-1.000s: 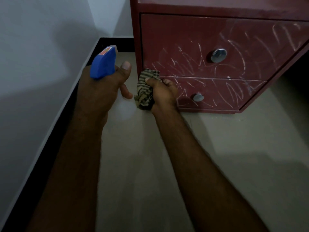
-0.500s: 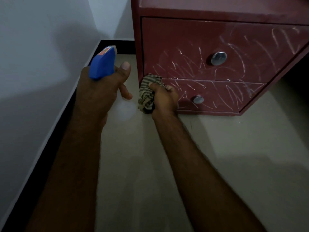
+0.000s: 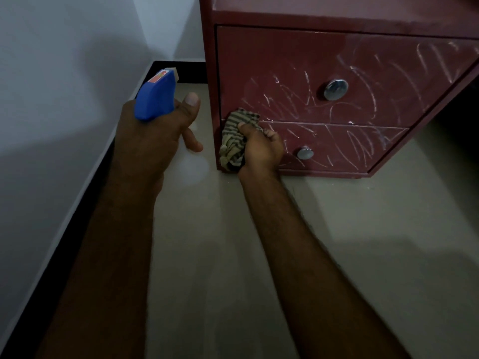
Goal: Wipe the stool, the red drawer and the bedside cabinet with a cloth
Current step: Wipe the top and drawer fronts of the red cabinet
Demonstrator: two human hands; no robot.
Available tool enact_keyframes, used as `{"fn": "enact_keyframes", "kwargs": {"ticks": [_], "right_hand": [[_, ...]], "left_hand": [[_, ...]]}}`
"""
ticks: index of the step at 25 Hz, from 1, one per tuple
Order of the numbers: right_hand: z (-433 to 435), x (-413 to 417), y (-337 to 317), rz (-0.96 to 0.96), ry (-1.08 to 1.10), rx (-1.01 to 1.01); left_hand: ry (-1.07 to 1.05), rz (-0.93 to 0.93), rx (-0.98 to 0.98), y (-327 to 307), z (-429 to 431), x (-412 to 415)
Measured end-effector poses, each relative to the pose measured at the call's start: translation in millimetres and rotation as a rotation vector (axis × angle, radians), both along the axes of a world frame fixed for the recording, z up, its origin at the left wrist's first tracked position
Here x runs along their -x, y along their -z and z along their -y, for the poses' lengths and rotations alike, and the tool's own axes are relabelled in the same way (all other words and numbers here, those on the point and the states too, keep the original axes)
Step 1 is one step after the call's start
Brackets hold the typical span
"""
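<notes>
- Head view: wall (image 3: pixel 51 73) with dark skirting (image 3: pixel 85 193) runs left of the cabinet (image 3: pixel 337 19).
- Clear of the cabinet, to its left: left hand (image 3: pixel 153 141), fingers wrapped round a blue spray bottle (image 3: pixel 155 99), thumb raised beside it.
- At the cabinet's lower left front corner: striped cloth (image 3: pixel 234 136), bunched, pressed against the seam between upper drawer (image 3: pixel 285 68) and lower drawer (image 3: pixel 350 149).
- Over the lower drawer's left end: right hand (image 3: pixel 261 151), clenched round the cloth.
- Both drawer fronts flush, streaked with white marks; round metal knobs (image 3: pixel 336 89) right of the cloth.
</notes>
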State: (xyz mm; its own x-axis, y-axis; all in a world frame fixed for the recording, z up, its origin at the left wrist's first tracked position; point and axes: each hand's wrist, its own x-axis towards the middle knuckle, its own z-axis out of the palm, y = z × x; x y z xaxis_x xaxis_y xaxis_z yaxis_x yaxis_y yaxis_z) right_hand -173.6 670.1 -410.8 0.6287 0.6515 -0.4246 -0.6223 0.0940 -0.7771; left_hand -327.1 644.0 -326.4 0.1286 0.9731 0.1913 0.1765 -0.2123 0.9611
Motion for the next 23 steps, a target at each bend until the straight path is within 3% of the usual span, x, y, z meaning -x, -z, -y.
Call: {"fn": "enact_keyframes", "kwargs": {"ticks": [5, 10, 23], "right_hand": [[-0.5, -14.2, -18.2, 0.033, 0.044, -0.125], [5.2, -8.2, 2.3, -0.001, 0.023, 0.001], [4.4, -27.5, 1.5, 0.074, 0.071, -0.023]], "left_hand": [[-0.001, -0.006, 0.002, -1.6, 2.0, -1.6], [-0.003, -0.015, 0.0, -3.8, 3.0, -2.4], [0.031, 0.003, 0.007, 1.4, 1.1, -8.6]]}}
